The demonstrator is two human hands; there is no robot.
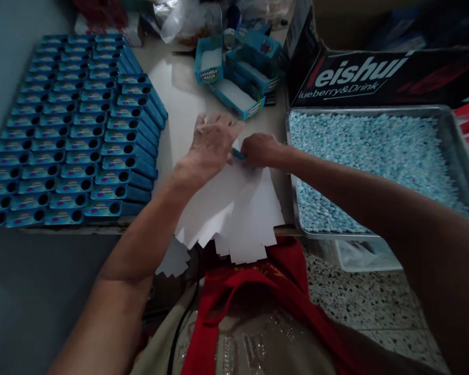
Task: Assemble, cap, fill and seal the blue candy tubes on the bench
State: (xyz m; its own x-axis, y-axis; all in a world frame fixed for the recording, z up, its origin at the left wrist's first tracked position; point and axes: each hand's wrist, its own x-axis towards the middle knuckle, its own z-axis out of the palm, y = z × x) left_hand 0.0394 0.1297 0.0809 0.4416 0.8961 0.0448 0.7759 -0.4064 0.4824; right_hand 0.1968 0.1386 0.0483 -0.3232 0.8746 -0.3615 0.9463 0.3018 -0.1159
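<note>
My left hand [213, 143] rests with its fingers spread flat on a fanned stack of white die-cut card blanks [238, 213] at the table's front edge. My right hand [261, 150] is closed in a pinch beside it, gripping a small blue piece [238, 154] that pokes out between the two hands; it looks like the edge of a flat carton. The white stack overhangs the table toward my lap.
Several rows of folded blue cartons [74, 130] with round windows cover the left of the table. A metal tray [459, 156] of pale blue candies sits at the right. Open blue boxes [238, 73] and a black cardboard box [375, 73] stand behind.
</note>
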